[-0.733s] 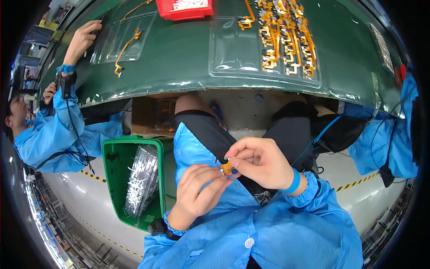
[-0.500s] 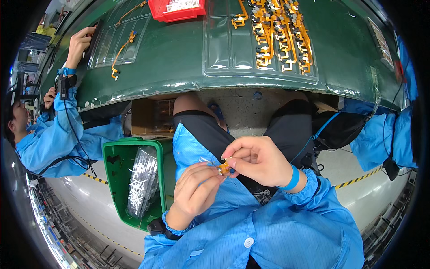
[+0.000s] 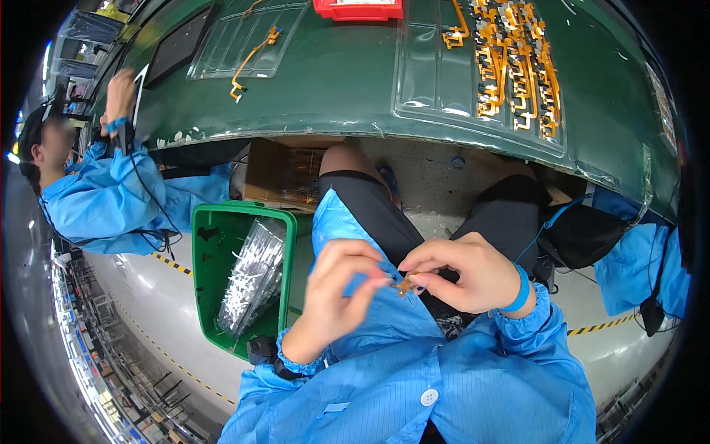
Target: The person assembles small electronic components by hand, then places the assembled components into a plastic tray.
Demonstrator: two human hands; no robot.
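Over my lap, my right hand [image 3: 473, 275] pinches a small orange flex cable [image 3: 404, 286] between thumb and forefinger. My left hand [image 3: 336, 292] is just left of it, thumb and forefinger curled together in a pinch. Motion blurs those left fingertips, and what they hold, if anything, is too small to make out. On the green table [image 3: 333, 96] ahead, a clear plastic tray [image 3: 421, 81] carries rows of orange flex cables [image 3: 518, 66]. One more flex cable [image 3: 253, 59] lies across another clear tray [image 3: 214, 55] on the left.
A green bin [image 3: 290, 281] with clear plastic strips [image 3: 255, 274] stands left of my legs. A red box [image 3: 359, 10] is at the table's far side. At the left sits a co-worker in a blue coat [image 3: 111, 200]. A cardboard box [image 3: 270, 174] is under the table.
My left hand has drawn slightly away from the flex cable, which stays in my right fingers. The view has shifted left. The co-worker's raised hand has left the dark tray.
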